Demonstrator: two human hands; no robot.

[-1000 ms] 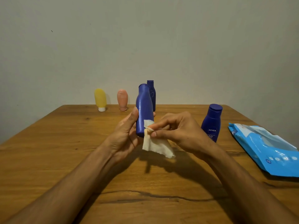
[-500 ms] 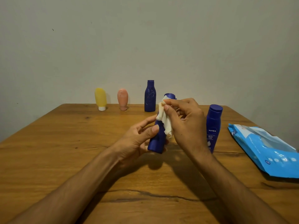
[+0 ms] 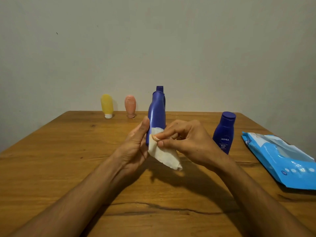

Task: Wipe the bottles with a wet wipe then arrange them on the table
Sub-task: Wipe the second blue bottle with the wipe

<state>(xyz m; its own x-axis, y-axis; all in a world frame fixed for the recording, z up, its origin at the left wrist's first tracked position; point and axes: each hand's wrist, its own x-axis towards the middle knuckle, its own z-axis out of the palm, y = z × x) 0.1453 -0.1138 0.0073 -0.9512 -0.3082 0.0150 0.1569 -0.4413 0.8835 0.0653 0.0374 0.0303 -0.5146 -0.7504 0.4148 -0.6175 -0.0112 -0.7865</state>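
Note:
My left hand (image 3: 135, 144) grips a dark blue bottle (image 3: 157, 113) by its lower end and holds it upright above the table centre. My right hand (image 3: 186, 141) pinches a white wet wipe (image 3: 164, 156) against the bottle's lower part; the wipe's loose end hangs down. At the far edge stand a yellow bottle (image 3: 107, 105), a peach bottle (image 3: 130, 106) and another blue bottle (image 3: 160, 88), mostly hidden behind the held one. A blue Nivea bottle (image 3: 224, 132) stands to the right of my right hand.
A light blue pack of wet wipes (image 3: 283, 159) lies flat near the right edge of the wooden table (image 3: 51, 159). A plain wall rises directly behind the table's far edge.
The held bottle went from tilted right to upright again. My right hand slid the wipe from the bottle's top down to its lower end.

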